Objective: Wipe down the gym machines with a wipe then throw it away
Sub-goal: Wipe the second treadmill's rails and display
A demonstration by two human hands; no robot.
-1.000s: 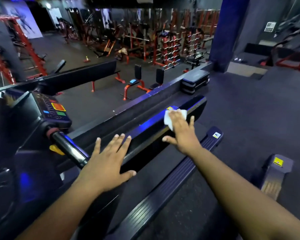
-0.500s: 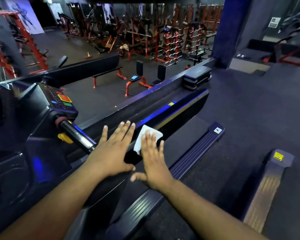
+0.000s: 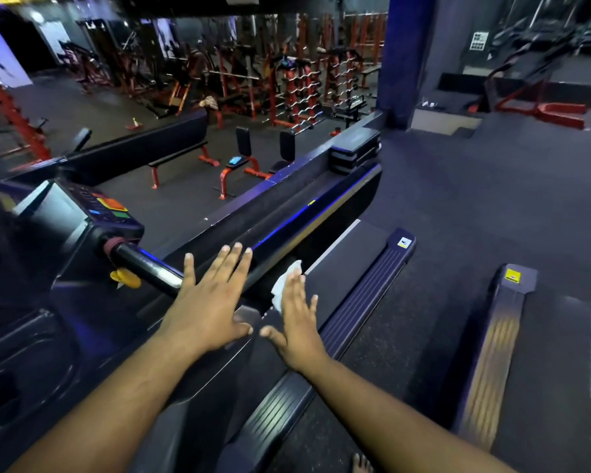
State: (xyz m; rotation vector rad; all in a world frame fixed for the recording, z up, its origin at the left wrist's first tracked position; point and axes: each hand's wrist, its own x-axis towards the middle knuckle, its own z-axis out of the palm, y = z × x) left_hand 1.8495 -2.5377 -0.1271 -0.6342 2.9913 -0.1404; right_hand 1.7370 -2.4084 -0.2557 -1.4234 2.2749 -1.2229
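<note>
The wipe (image 3: 285,284) lies flat under the right hand's (image 3: 296,319) spread grip (the nearer hand), the treadmill rail (image 3: 307,213) running long away ahead.

wipe (image 3: 285,287): white. treadmill side rail (image 3: 307,213): black, blue light streak along its top edge, small yellow sticker. handlebar (image 3: 147,268): black, dark red collar at the console end, yellow clip under it. console (image 3: 93,213): black, with orange, green, blue buttons. foot rail (image 3: 365,295): black, ribbed lines, yellow-white label at far end. neighbouring rail (image 3: 498,349): black, yellow label. floor (image 3: 475,206): dark grey speckle. benches (image 3: 181,158): red-orange frames, black pads.
</note>
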